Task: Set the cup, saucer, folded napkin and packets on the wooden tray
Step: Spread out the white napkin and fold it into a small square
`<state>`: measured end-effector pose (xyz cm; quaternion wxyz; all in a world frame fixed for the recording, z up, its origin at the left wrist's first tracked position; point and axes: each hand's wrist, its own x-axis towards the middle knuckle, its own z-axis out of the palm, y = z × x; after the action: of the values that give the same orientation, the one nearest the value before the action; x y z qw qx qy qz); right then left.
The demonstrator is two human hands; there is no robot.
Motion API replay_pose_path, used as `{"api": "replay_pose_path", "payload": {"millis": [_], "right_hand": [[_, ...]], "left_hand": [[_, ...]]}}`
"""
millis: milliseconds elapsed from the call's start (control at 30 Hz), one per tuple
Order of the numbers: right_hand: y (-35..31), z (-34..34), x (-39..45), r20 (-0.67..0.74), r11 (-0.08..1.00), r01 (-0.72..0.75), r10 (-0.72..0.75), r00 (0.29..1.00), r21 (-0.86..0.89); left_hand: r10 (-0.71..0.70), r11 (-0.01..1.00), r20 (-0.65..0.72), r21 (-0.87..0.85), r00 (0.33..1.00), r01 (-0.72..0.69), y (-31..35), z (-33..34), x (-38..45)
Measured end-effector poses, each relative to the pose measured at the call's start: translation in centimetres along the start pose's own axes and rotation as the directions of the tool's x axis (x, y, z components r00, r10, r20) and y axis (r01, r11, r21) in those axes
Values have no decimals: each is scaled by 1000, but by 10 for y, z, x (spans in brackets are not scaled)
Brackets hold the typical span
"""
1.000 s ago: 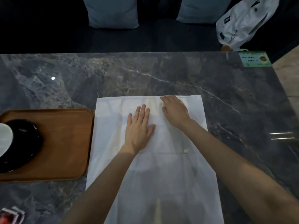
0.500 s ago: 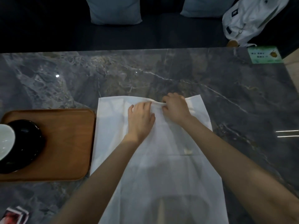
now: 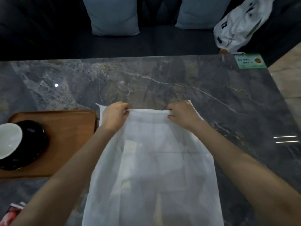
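A large white napkin (image 3: 156,163) lies spread on the marble table in front of me. My left hand (image 3: 114,115) and my right hand (image 3: 183,114) each pinch its far edge, which is lifted and stretched between them. At the left stands the wooden tray (image 3: 70,128). On it sits a black saucer (image 3: 35,144) carrying a white cup (image 3: 8,141), partly cut off by the frame edge. Red and white packets (image 3: 13,211) lie on the table at the bottom left, half hidden by my left arm.
The dark marble table (image 3: 162,82) stretches away beyond the napkin. A green card (image 3: 250,61) lies at its far right corner. Behind the table is a dark sofa with two pale cushions (image 3: 114,15) and a white bag (image 3: 241,23).
Both hands went from lying on the napkin's middle to gripping its far edge. They have since spread apart along that edge and raised it off the table.
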<state>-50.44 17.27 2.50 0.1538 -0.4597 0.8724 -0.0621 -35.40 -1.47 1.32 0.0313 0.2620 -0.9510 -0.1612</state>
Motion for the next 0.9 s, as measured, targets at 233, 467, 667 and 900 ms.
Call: {"api": "replay_pose_path", "payload": {"millis": [233, 467, 667, 900], "right_hand": [[13, -7, -38, 25, 990, -39, 43, 999, -138], [13, -1, -99, -134, 999, 0, -6, 991, -42], [-5, 18, -157, -174, 996, 16, -30, 984, -85], [-20, 64, -224, -178, 1000, -15, 13, 984, -7]], "left_hand": [[59, 995, -53, 87, 997, -54, -31, -18, -48], [306, 950, -136, 117, 942, -291, -32, -41, -111], [407, 906, -102, 169, 908, -388, -39, -37, -161], [391, 916, -102, 135, 915, -377, -38, -12, -219]]}}
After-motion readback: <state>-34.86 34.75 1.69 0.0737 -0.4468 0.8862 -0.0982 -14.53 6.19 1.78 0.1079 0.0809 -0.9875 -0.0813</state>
